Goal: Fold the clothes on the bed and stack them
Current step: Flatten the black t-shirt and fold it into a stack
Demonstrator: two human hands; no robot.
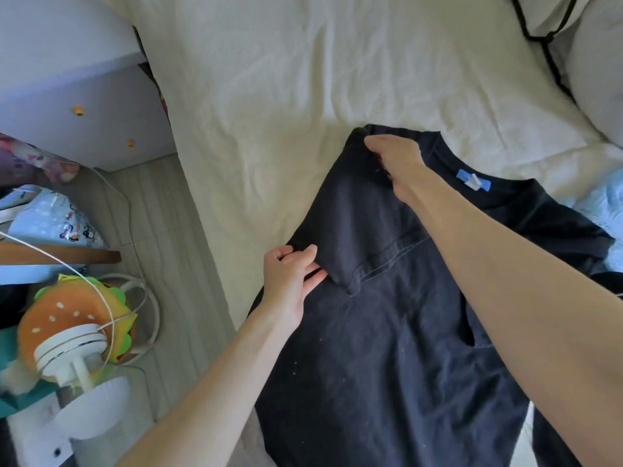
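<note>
The dark navy cotton T-shirt (387, 348) lay on the cream bed sheet (269, 96), near the left edge of the bed, and its lower part was cut off by the bottom of the picture. Its right sleeve was partly hidden under the right forearm. The left hand (290, 281) pinched the folded edge of the left sleeve between thumb and fingers, the other fingers almost straight. The right hand (394, 160) gripped the shoulder corner with curled fingers; the fingertips were hidden in the cloth. A blue neck label (473, 180) showed at the collar. A pale blue fabric (603, 203) at the right edge was cut off and hard to identify. Beyond the shirt the sheet was wide and bare up to the white pillow with black piping (590, 45). On the left was a grey wooden floor (168, 264) and a burger-shaped plush toy (67, 315).
</note>
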